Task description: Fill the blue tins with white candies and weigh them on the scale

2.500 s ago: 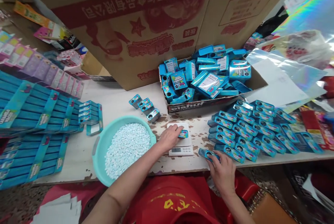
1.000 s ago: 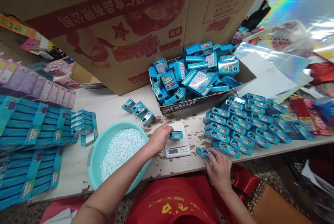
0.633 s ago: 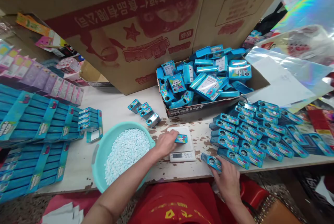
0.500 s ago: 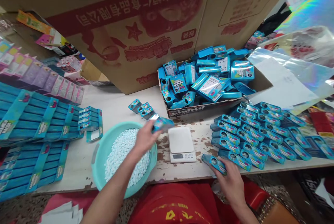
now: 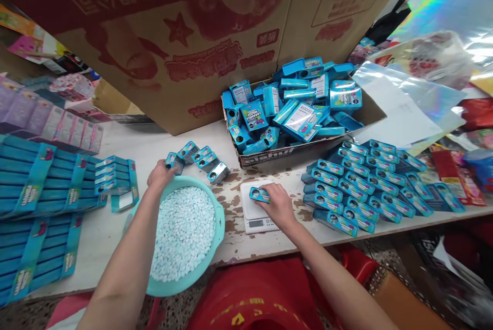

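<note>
the right hand (image 5: pixel 278 206) pinches a small blue box (image 5: pixel 259 194) lying on the white scale (image 5: pixel 254 212), fingers closed around its near end. the left hand (image 5: pixel 159 174) grips another blue box (image 5: pixel 172 160) at the far rim of the teal basin (image 5: pixel 219 227), left end of a short row (image 5: pixel 202 158). bare table (image 5: pixel 162 140) lies beyond; packed rows (image 5: pixel 358 186) crowd the right.

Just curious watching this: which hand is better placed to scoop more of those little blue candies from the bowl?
Probably the left hand: it sits at the teal bowl's far rim, holding a small tin. The right hand is busy with a tin on the scale.
</note>
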### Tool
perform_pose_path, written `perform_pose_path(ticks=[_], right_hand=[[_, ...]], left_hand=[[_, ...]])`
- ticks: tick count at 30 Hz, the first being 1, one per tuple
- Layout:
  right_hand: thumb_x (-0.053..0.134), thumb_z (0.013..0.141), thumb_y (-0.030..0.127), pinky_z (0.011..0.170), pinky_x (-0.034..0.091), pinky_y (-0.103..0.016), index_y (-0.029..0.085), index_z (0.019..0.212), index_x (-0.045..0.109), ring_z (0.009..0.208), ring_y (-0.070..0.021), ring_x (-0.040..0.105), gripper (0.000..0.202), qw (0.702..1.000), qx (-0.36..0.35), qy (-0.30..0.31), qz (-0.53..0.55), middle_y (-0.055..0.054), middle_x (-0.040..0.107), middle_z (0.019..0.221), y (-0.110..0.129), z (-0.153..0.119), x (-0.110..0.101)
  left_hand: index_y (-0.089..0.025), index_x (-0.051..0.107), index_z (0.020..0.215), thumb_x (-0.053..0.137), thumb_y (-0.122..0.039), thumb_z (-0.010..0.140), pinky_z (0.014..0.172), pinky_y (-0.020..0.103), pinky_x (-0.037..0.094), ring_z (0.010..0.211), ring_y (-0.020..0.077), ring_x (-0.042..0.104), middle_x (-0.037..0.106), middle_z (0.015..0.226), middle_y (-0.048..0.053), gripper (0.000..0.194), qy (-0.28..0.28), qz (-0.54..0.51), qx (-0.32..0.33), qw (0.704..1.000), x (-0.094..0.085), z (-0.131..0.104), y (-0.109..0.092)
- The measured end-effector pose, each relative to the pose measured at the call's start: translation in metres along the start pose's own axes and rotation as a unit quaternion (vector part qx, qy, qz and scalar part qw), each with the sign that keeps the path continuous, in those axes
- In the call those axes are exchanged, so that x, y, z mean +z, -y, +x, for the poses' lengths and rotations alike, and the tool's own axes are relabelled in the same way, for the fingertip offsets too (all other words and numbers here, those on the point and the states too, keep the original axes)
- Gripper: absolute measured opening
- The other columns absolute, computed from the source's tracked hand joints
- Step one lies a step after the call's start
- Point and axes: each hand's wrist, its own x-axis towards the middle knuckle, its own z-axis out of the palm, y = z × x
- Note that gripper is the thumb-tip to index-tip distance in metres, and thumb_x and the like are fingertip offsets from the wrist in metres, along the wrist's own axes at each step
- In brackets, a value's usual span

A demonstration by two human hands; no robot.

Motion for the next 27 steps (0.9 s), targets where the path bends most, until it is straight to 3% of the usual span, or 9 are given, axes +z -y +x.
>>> perform_pose_path(ticks=[4,6,8,12,15,19,27], right_hand=[[0.063,0.082,0.042,0.08,0.043,-0.04,0.02,0.114,0.053,0.096,-0.0276,0.052,0.04,1.0,-0.013,-0.022,0.0,-0.01,0.06,0.104,0.0,-0.008,-0.003],[0.06,0.083,0.047,0.086,0.042,-0.041,0.019,0.121,0.048,0.103,-0.0282,0.05,0.048,0.998,-0.02,-0.063,0.016,-0.012,0.057,0.112,-0.003,-0.021,-0.012],[0.055,0.086,0.047,0.089,0.042,-0.042,0.019,0.124,0.046,0.106,-0.0275,0.05,0.047,0.995,-0.01,-0.101,0.021,-0.013,0.056,0.113,-0.01,-0.04,-0.021],[0.051,0.09,0.042,0.087,0.045,-0.043,0.02,0.121,0.048,0.102,-0.0259,0.053,0.039,0.991,0.038,-0.127,0.008,-0.012,0.057,0.107,-0.031,-0.086,-0.028],[0.051,0.09,0.042,0.084,0.046,-0.042,0.019,0.117,0.05,0.099,-0.0253,0.054,0.036,0.99,0.062,-0.127,0.002,-0.011,0.058,0.104,-0.045,-0.116,-0.023],[0.048,0.09,0.044,0.081,0.048,-0.042,0.02,0.114,0.052,0.098,-0.0255,0.054,0.034,0.987,0.093,-0.132,0.011,-0.011,0.058,0.102,-0.052,-0.136,-0.014],[0.05,0.089,0.044,0.084,0.046,-0.042,0.019,0.109,0.055,0.098,-0.0251,0.054,0.032,0.988,0.095,-0.119,0.027,-0.011,0.059,0.102,-0.05,-0.121,-0.012]], left_hand=[[-0.013,0.049,0.125,0.05,-0.038,0.082,0.097,0.043,0.037,0.117,0.0315,0.048,0.054,0.124,0.017,0.049,-0.163,-0.053,0.111,0.979,-0.007,-0.056,-0.001],[-0.014,0.054,0.117,0.047,-0.036,0.084,0.099,0.04,0.036,0.115,0.0274,0.049,0.058,0.119,0.015,0.041,-0.198,-0.108,0.179,0.958,-0.004,-0.09,-0.008],[-0.016,0.058,0.11,0.047,-0.036,0.085,0.099,0.037,0.037,0.11,0.0242,0.053,0.061,0.113,0.012,0.034,-0.184,-0.166,0.234,0.94,0.006,-0.122,-0.02],[-0.021,0.063,0.097,0.046,-0.035,0.086,0.093,0.034,0.042,0.098,0.0205,0.059,0.066,0.1,0.007,0.024,-0.084,-0.258,0.3,0.915,0.034,-0.169,-0.049],[-0.022,0.065,0.091,0.045,-0.033,0.087,0.087,0.032,0.045,0.092,0.0187,0.062,0.068,0.094,0.006,0.022,-0.033,-0.278,0.348,0.895,0.051,-0.184,-0.066],[-0.022,0.066,0.092,0.044,-0.034,0.089,0.087,0.032,0.045,0.092,0.0184,0.062,0.069,0.095,0.006,0.025,0.001,-0.257,0.373,0.892,0.058,-0.187,-0.078],[-0.021,0.065,0.094,0.044,-0.032,0.09,0.087,0.03,0.045,0.09,0.0168,0.061,0.067,0.093,0.006,0.024,-0.014,-0.291,0.362,0.885,0.054,-0.183,-0.086]])
